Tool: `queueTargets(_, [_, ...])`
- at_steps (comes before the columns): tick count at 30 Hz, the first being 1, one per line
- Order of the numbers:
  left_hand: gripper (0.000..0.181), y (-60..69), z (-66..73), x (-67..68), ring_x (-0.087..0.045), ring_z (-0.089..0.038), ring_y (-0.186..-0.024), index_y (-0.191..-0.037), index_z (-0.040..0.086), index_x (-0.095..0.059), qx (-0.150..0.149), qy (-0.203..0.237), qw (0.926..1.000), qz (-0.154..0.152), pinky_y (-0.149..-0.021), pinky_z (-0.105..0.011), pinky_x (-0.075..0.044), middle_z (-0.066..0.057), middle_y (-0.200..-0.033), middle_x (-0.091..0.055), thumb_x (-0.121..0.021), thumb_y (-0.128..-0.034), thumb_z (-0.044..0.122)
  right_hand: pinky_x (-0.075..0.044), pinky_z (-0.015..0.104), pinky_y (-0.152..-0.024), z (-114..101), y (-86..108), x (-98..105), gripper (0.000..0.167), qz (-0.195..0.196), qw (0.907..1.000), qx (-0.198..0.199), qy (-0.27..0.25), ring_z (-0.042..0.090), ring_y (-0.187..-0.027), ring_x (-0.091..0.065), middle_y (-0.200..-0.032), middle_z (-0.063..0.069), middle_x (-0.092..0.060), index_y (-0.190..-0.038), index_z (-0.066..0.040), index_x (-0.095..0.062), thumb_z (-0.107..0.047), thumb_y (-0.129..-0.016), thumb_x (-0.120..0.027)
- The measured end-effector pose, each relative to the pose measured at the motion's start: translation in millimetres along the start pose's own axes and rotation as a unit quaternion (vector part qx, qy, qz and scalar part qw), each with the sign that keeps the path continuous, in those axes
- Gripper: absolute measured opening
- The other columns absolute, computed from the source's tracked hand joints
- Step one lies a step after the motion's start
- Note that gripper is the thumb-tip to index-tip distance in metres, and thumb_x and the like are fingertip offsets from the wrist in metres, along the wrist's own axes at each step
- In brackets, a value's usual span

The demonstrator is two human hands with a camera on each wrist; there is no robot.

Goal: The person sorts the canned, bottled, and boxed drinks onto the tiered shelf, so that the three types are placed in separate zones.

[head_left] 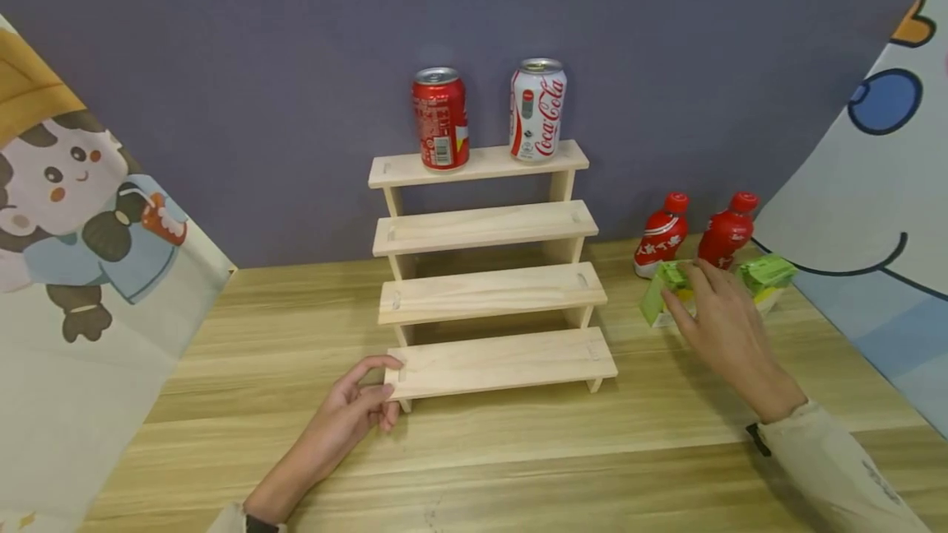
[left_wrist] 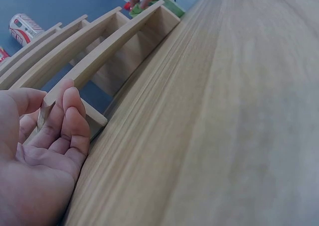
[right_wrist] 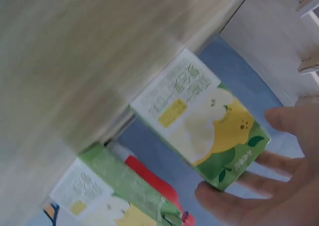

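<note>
My left hand point(head_left: 348, 410) grips the left end of the lowest step of a light wooden four-tier display stand point(head_left: 489, 294), thumb and fingers at the board's edge. On the right, my right hand point(head_left: 722, 323) reaches over a green juice carton point(right_wrist: 199, 121) standing on the table. In the right wrist view its fingers are spread around the carton's top, some behind it, with the thumb apart from the side. A second green carton point(head_left: 766, 278) stands just to the right, partly behind the hand.
Two red bottles point(head_left: 662, 235) stand behind the cartons. On the top step are a red can point(head_left: 440, 122) and a white Coca-Cola can point(head_left: 537, 109). A grey-blue panel point(head_left: 296, 105) rises behind the stand, with printed panels point(head_left: 96, 212) at both sides of the wooden table point(head_left: 518, 467).
</note>
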State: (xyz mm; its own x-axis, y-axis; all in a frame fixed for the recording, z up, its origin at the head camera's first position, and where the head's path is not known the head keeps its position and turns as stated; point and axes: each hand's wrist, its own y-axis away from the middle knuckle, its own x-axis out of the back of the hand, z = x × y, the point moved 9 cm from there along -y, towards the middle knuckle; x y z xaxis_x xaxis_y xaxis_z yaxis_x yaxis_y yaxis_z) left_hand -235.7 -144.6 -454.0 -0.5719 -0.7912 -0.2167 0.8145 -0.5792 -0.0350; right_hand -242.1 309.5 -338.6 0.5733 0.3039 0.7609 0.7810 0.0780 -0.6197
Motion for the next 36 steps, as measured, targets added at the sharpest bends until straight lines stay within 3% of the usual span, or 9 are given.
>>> queueTargets(5, [0.038, 0.1, -0.6, -0.5, -0.062, -0.012, -0.074, -0.143, 0.003, -0.036, 0.009, -0.003, 0.9999, 0.010, -0.070, -0.024, -0.054, -0.006, -0.079, -0.067, -0.045, -0.1066, 0.010, -0.039, 0.070, -0.098, 0.5, 0.6, -3.0, 0.045, -0.015, 0.9998, 0.005, 0.009, 0.058, -0.113, -0.051, -0.126, 0.040, -0.054, -0.120, 0.012, -0.059, -0.011, -0.086, -0.076])
queueTargets(9, [0.038, 1.4, -0.2, -0.1, -0.062, -0.013, -0.074, -0.143, 0.002, -0.036, 0.007, 0.000, 0.9999, 0.007, -0.070, -0.024, -0.054, -0.005, -0.079, -0.067, -0.044, -0.1066, 0.009, -0.049, 0.069, -0.078, 1.1, 2.4, -4.6, 0.045, -0.010, 0.9999, -0.008, 0.005, 0.056, -0.097, -0.059, -0.125, 0.036, -0.055, -0.120, 0.011, -0.058, -0.012, -0.086, -0.077])
queueTargets(13, [0.037, 1.4, 0.6, -0.8, -0.062, -0.013, -0.074, -0.143, 0.002, -0.037, -0.002, 0.000, 1.0000, -0.001, -0.070, -0.024, -0.054, -0.005, -0.079, -0.067, -0.043, -0.1070, 0.008, -0.050, 0.067, -0.060, 3.3, 2.7, -4.7, 0.044, 0.011, 0.9997, -0.023, -0.002, 0.054, -0.081, -0.061, -0.122, 0.033, -0.054, -0.117, 0.009, -0.056, -0.011, -0.085, -0.079])
queueTargets(20, [0.038, 0.9, -0.4, 0.3, -0.062, -0.012, -0.073, -0.143, 0.002, -0.036, 0.009, -0.004, 0.9999, 0.011, -0.070, -0.024, -0.054, -0.005, -0.078, -0.066, -0.045, -0.1065, 0.011, -0.049, 0.069, -0.073, 8.5, 3.0, -5.1, 0.042, 0.024, 0.9986, -0.035, -0.031, 0.052, -0.099, -0.058, -0.122, 0.033, -0.055, -0.114, 0.008, -0.058, -0.004, -0.081, -0.081])
queueTargets(27, [0.040, -0.3, 1.5, -1.9, -0.061, -0.013, -0.075, -0.144, 0.000, -0.034, 0.006, -0.007, 1.0000, -0.001, -0.070, -0.024, -0.053, -0.005, -0.080, -0.066, -0.045, -0.1067, 0.011, -0.047, 0.068, -0.079, 13.6, 4.2, -4.1, 0.044, 0.019, 0.9969, -0.039, -0.066, 0.051, -0.107, -0.056, -0.125, 0.032, -0.056, -0.117, 0.007, -0.058, -0.002, -0.080, -0.081])
queueTargets(31, [0.040, 0.1, 2.6, -2.7, -0.060, -0.013, -0.076, -0.144, 0.000, -0.034, 0.005, -0.004, 1.0000, -0.005, -0.070, -0.025, -0.053, -0.005, -0.080, -0.065, -0.045, -0.1066, 0.010, -0.049, 0.066, -0.077, 12.6, 4.4, -4.3, 0.051, 0.019, 0.9968, -0.028, -0.072, 0.049, -0.105, -0.056, -0.125, 0.031, -0.054, -0.118, 0.008, -0.056, -0.002, -0.077, -0.084])
queueTargets(36, [0.040, 0.1, 1.6, -2.0, -0.061, -0.013, -0.075, -0.144, 0.000, -0.034, 0.005, -0.003, 1.0000, -0.002, -0.070, -0.024, -0.053, -0.005, -0.080, -0.065, -0.045, -0.1066, 0.011, -0.050, 0.067, -0.065, 13.5, 5.7, -3.3, 0.054, 0.024, 0.9969, -0.036, -0.065, 0.052, -0.097, -0.054, -0.128, 0.036, -0.048, -0.121, 0.006, -0.056, 0.000, -0.075, -0.084])
